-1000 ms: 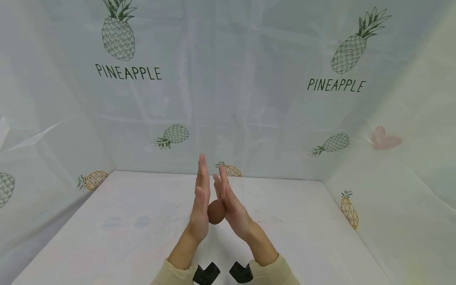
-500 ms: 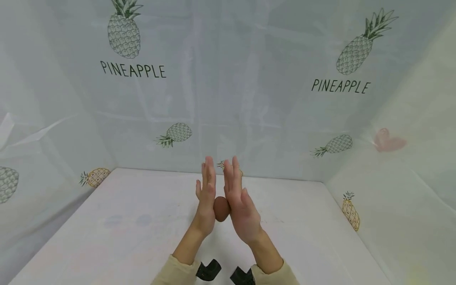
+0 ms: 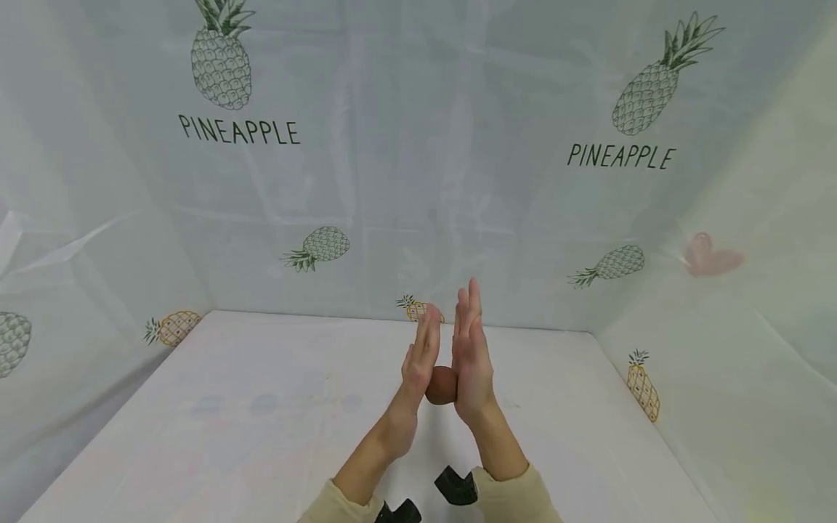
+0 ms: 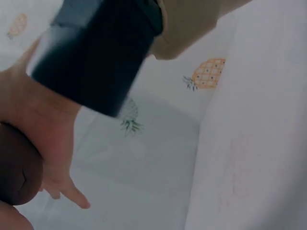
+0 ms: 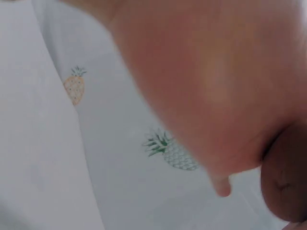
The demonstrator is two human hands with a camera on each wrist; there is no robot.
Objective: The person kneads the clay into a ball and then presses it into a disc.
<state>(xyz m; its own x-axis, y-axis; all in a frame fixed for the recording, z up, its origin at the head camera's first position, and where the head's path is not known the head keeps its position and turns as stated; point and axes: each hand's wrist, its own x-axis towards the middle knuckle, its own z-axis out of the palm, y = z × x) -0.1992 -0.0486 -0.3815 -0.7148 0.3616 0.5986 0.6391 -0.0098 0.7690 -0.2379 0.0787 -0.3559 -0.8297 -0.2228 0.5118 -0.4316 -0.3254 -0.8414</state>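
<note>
A brown ball that looks like clay (image 3: 441, 386) is pressed between two upright palms above the white table. My left hand (image 3: 418, 374) touches it from the left, fingers straight and pointing up and away. On the other side my right hand (image 3: 472, 363) lies flat against it, fingers also straight. Up close in the left wrist view, the ball (image 4: 17, 165) shows a small crack on its surface. The right wrist view has the ball (image 5: 288, 177) at the lower right, against the palm, with a small crease in it.
The white table (image 3: 261, 450) spreads below both hands, with faint coloured smudges. Behind it and at both sides hangs a pale curtain (image 3: 418, 181) printed with pineapples. A black angular piece (image 3: 456, 485) sits at each sleeve cuff.
Both hands have shifted to the right with the ball between them. The palms slide against each other, the left and right hands swapping which reaches farther forward. The ball looked more oval half a second ago.
</note>
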